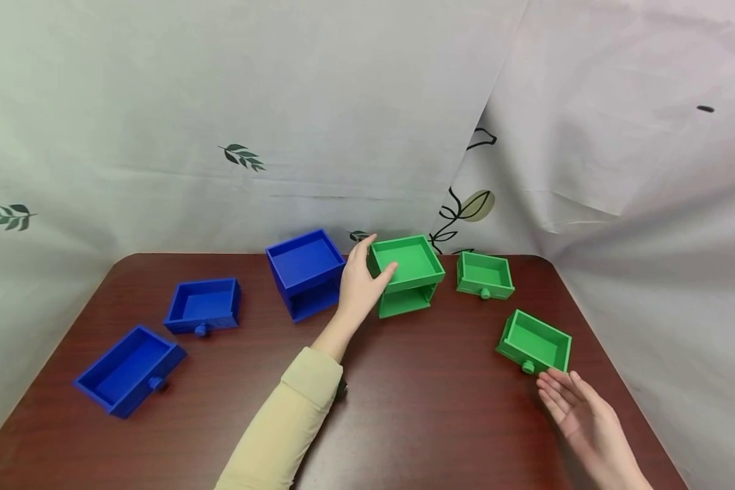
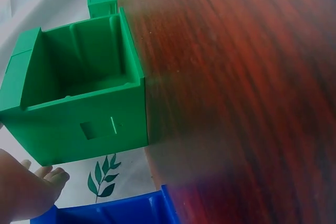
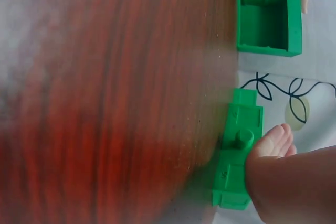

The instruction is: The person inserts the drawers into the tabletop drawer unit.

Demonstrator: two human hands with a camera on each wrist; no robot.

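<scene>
A green cabinet frame [image 1: 404, 299] with a shallow tray top stands at the back middle of the table. My left hand [image 1: 360, 282] is at its left side, fingers extended toward the back corner and thumb over the top rim. In the left wrist view, the fingers [image 2: 52, 177] show beside the frame's side wall. My right hand [image 1: 588, 422] is at the front right, palm turned inward and fingers nearly straight, fingertips right at the near corner of a green drawer [image 1: 535, 340]. Another green drawer [image 1: 485, 273] lies farther back. Both drawers have round knobs.
A blue cabinet frame [image 1: 306, 262] stands just left of my left hand. Two blue drawers, one farther back [image 1: 203, 303] and one nearer [image 1: 130, 371], lie at the left. A pale leaf-print cloth [image 1: 355, 122] hangs behind the dark red-brown table [image 1: 441, 408].
</scene>
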